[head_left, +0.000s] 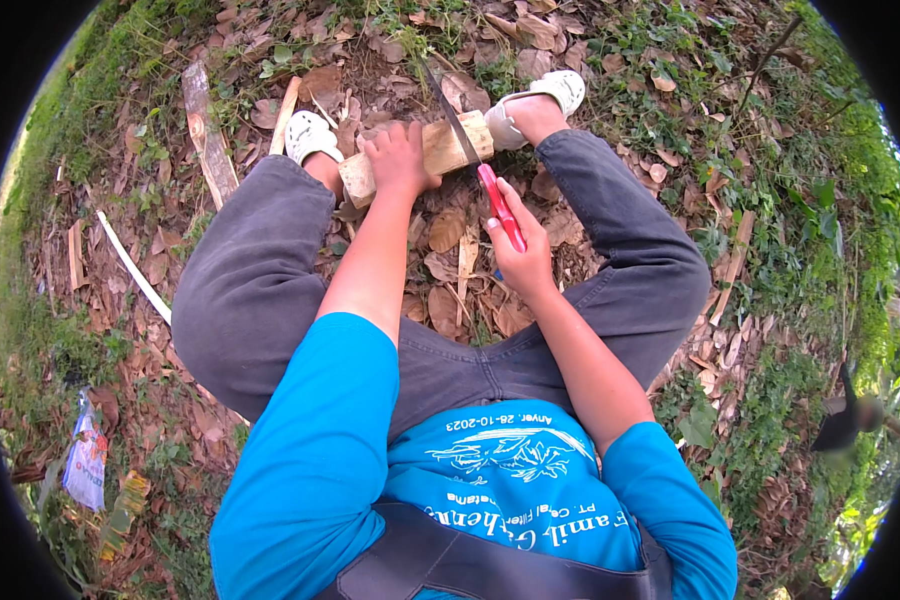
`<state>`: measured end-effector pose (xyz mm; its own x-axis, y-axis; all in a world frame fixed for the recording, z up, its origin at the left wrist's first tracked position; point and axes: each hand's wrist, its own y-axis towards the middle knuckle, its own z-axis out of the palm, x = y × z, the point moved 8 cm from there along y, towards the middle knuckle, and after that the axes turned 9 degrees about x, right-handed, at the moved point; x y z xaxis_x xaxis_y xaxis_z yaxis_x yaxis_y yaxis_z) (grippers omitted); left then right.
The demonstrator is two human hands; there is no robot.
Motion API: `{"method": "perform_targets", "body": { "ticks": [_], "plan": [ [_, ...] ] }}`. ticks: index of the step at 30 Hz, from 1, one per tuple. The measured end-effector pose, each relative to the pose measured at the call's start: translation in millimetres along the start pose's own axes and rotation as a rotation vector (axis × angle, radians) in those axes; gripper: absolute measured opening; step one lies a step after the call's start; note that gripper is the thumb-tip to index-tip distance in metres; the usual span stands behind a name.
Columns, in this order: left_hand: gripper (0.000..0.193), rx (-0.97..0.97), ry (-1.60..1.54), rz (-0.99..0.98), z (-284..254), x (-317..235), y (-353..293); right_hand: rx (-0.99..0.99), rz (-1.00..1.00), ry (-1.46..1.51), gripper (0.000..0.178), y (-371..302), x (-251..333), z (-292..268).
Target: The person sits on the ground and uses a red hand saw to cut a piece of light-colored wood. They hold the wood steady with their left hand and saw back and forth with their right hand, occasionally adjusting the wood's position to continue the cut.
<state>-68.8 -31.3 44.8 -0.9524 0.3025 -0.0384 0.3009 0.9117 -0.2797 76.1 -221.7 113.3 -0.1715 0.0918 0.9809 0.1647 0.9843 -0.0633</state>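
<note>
A short, squared block of pale wood (pixel 446 147) lies across the leaf litter between my feet. My left hand (pixel 398 160) presses on its left part, fingers spread over the top and far side. In my right hand (pixel 521 247) is the red handle of a hand saw (pixel 453 115), its dark narrow blade crossing the block near the right end and pointing away from me. The blade rests on or in the wood; how deep it sits I cannot tell. At the block's right end is my right shoe (pixel 540 105), close against it.
Near my left shoe (pixel 311 136) lie a long weathered plank (pixel 208 135) and a thin wood strip (pixel 285 115). A white curved strip (pixel 135 270) and a plastic packet (pixel 86 460) are at left. A dark tool head (pixel 846 420), blurred, is at far right. Dry leaves and weeds cover the ground.
</note>
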Motion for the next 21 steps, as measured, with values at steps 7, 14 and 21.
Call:
{"method": "perform_targets", "body": {
  "ticks": [7, 14, 21],
  "plan": [
    [0.106, -0.079, -0.009, 0.073, -1, 4, 1, 0.005, -0.009, -0.058, 0.059, 1, 0, 4],
    [0.109, -0.070, -0.054, 0.099, -5, 5, 0, -0.024, -0.042, -0.077, 0.059, 2, 0, 5],
    [0.106, -0.047, -0.048, 0.091, -9, 9, -1, 0.011, 0.031, -0.058, 0.057, 12, 9, 4]
  ]
}}
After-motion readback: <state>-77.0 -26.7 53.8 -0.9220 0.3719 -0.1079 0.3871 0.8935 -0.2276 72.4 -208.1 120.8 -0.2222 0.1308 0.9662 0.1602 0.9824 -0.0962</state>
